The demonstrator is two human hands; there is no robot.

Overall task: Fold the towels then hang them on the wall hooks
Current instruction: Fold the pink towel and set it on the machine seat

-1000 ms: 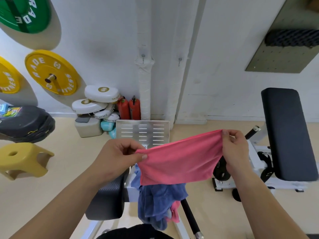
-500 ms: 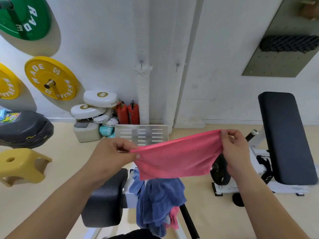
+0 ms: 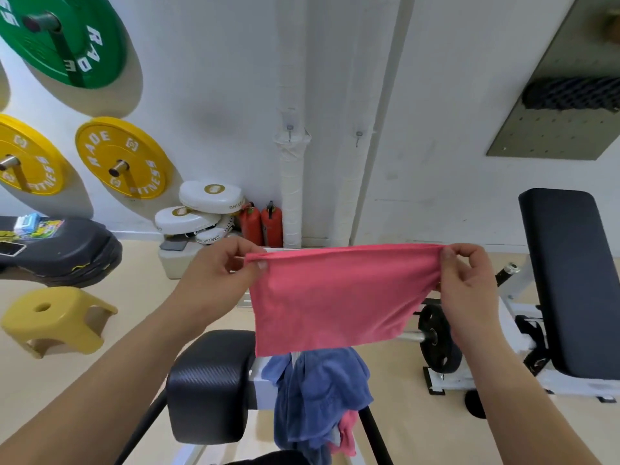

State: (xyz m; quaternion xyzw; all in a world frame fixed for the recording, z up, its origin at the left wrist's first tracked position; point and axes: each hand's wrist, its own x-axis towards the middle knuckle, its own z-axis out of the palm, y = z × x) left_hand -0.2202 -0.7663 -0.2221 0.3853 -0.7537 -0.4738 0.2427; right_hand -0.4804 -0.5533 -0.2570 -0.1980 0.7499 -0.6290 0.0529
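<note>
Two hands hold one pink towel (image 3: 335, 297) spread in the air in front of the white wall. The left hand (image 3: 218, 276) pinches its upper left corner between thumb and fingertips. The right hand (image 3: 469, 283) grips the upper right corner with curled fingers. The top edge runs nearly straight between them, and the rest hangs free below as a short, wide panel.

Below it, a blue towel (image 3: 318, 391) lies bunched over a white metal frame (image 3: 265, 387) beside a black pad (image 3: 208, 380), with a scrap of another pink cloth (image 3: 347, 431) showing under it. Two small wall hooks (image 3: 289, 129) (image 3: 359, 135) sit higher up, well apart from the held towel.

The cloth looks thin, light and limp, so it should sag wherever it is not pulled taut. It will probably keep no crease of its own. It is soft rather than slick, so a light pinch should be enough, and it can take rough handling. The corners look like the best places to hold it, and bringing them together should make an even fold. No hanging loop is visible, so I judge that a gathered edge or the fold line must go over a hook.
</note>
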